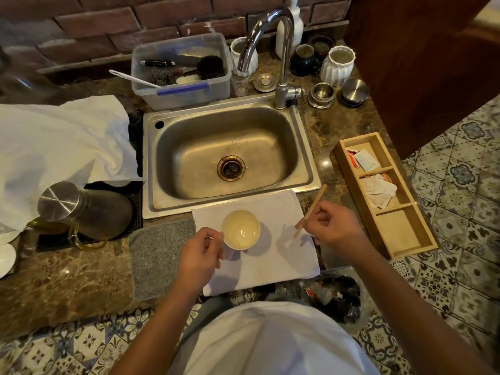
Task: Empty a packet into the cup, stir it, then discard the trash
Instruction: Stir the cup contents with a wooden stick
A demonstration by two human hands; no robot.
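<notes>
Here the white paper cup [240, 229] stands on a folded white cloth [270, 255] at the front edge of the marble counter [67, 274], just in front of the steel sink [227, 155]. The cup holds a pale, slightly cloudy liquid. The left hand [201, 254] is beside the cup on its left, with the thumb and fingers closed together and touching the cup's rim; something very small and thin shows between the fingertips, but it is too small to tell what it is. The right hand [334, 228] is to the right of the cup, apart from it, and grips a flat wooden stir stick [311, 209] between thumb and curled fingers. The stick is tilted, its lower end above the cloth and its upper end pointing toward the corner of the sink. To the right, a wooden organizer box [422, 234] with three compartments lies on the counter; the two far compartments hold paper packets [378, 189]. A grey mat [157, 255] lies left of the cloth. Below the counter edge, near the person's right arm, a bin with a dark bag [338, 296] holds some wrappers.
</notes>
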